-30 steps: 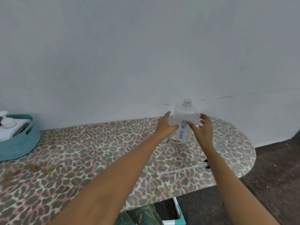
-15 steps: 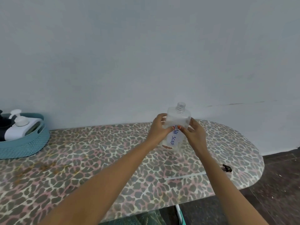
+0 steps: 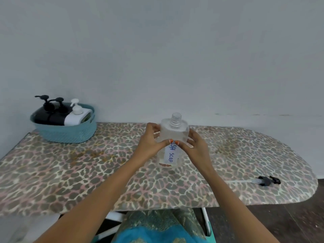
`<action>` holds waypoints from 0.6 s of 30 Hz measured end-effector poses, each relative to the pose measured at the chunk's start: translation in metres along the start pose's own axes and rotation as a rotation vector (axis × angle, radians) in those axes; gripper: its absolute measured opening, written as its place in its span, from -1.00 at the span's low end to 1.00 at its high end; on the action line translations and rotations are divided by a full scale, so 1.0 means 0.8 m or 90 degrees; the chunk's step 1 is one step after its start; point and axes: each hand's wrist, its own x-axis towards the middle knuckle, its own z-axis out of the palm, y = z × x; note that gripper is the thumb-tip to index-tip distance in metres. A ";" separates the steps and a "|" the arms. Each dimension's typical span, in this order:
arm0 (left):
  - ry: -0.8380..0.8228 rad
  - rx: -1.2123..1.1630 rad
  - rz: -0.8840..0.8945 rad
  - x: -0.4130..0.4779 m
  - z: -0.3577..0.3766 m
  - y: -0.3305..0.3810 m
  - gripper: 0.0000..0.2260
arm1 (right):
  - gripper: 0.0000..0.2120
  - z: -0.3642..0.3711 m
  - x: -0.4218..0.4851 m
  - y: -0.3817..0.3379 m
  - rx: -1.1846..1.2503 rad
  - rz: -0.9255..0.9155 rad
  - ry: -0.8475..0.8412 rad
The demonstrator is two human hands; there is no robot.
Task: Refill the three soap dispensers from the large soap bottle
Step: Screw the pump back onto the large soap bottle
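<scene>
**Between left hand (image 3: 150, 142) and right hand (image 3: 196, 148): uncapped dispenser bottle (image 3: 173, 133)**

Between the two hands, the clear dispenser bottle labelled "DISH SOAP" is upright over the leopard-print board (image 3: 87, 172), its threaded neck bare. Both hands grasp its sides, and the thumbs meet on its front. Right of the right hand, well apart, a pump head (image 3: 266, 181) lies on the board. Far left of the left hand, a teal basket (image 3: 70, 135) holds two black pump bottles (image 3: 50, 116) and a white pump bottle (image 3: 77, 117).
</scene>
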 end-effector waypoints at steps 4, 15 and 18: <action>0.004 0.010 -0.008 -0.019 -0.032 -0.014 -0.41 | -0.42 0.035 -0.017 -0.002 0.006 -0.002 -0.031; -0.025 0.013 0.009 -0.039 -0.051 -0.017 -0.34 | -0.38 0.063 -0.036 0.004 -0.006 -0.007 -0.015; -0.027 0.024 0.002 -0.038 -0.048 -0.017 -0.32 | -0.42 0.050 -0.034 0.009 -0.023 0.009 -0.057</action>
